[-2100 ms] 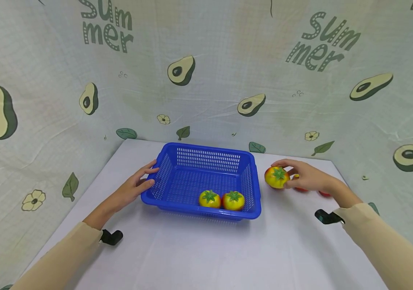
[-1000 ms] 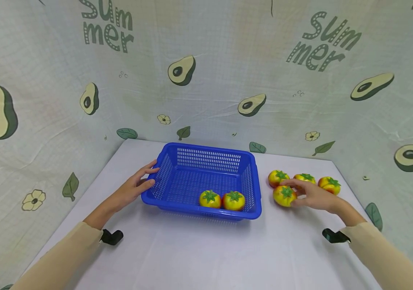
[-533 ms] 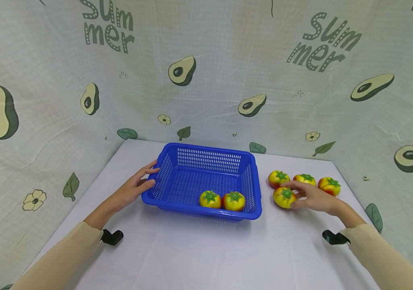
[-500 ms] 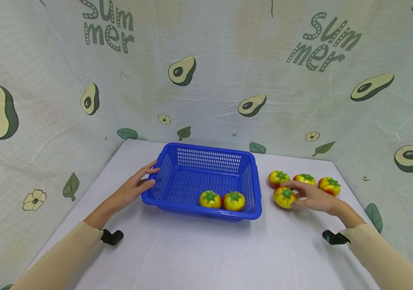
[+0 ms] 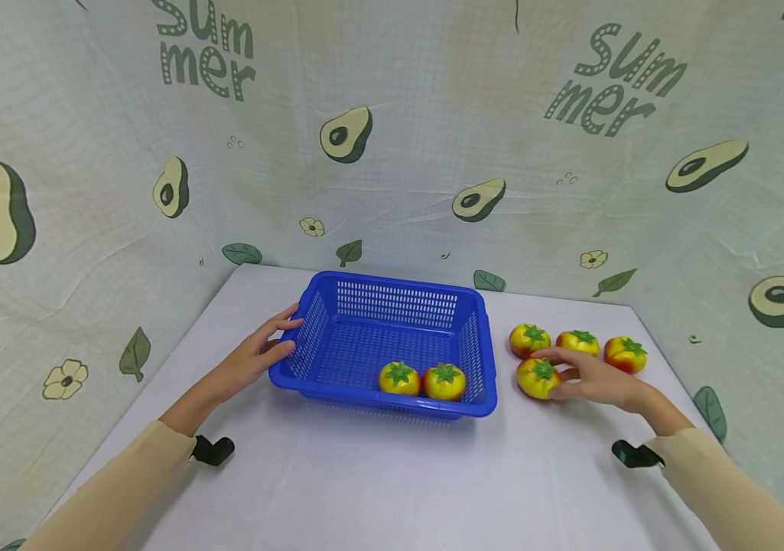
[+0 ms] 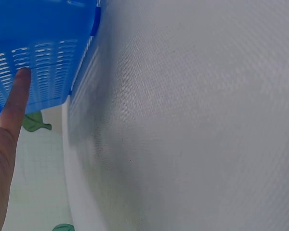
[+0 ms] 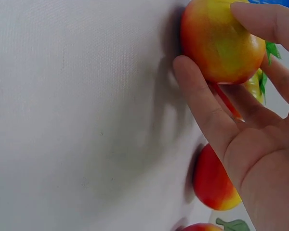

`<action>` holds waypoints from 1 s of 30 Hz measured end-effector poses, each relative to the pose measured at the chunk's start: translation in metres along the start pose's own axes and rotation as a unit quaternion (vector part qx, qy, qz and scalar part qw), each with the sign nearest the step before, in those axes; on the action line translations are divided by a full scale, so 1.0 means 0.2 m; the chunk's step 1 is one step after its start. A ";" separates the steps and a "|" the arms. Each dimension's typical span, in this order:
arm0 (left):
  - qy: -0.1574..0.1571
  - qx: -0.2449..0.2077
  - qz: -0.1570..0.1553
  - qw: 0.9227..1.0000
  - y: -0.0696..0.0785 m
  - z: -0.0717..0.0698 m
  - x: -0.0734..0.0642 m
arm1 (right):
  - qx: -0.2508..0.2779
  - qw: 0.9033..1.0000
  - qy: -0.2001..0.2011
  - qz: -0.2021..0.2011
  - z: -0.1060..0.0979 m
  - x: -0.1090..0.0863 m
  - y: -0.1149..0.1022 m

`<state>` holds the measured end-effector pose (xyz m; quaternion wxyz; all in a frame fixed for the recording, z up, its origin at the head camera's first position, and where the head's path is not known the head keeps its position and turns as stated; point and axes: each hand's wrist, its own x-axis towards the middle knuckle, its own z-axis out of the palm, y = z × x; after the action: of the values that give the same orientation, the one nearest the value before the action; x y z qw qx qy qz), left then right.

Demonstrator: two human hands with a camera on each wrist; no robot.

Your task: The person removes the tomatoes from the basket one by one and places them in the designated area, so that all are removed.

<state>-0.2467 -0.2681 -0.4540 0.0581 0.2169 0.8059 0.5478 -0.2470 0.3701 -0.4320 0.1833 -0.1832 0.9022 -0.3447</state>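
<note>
The left grip (image 6: 4, 142) touches a slotted blue basket (image 6: 43, 21).

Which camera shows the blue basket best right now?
Head view: nearly all of the blue basket shows, two fruits inside; the left hand hides a little rim. Left wrist shows only part of its slotted wall; right wrist, just a blue sliver, likely its edge.

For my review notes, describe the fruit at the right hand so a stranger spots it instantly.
From the blue basket, look right to three back fruits, yellow and red with green leafy tops. The front fruit looks similar but sits nearer the viewer; it alone lies between thumb and fingers of the right hand.
</note>
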 end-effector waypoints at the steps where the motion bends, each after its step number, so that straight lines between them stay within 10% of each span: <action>1: 0.001 0.000 0.001 1.000 0.00 0.00 0.00 | 0.000 1.000 -0.002 0.003 0.00 0.00 0.00; 30: 0.003 0.007 0.003 1.000 0.00 0.00 0.00 | -0.018 1.000 -0.005 0.013 0.00 -0.01 -0.01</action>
<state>-0.2469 -0.2680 -0.4534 0.0531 0.2179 0.8093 0.5430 -0.2451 0.3688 -0.4305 0.1886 -0.1764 0.9096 -0.3255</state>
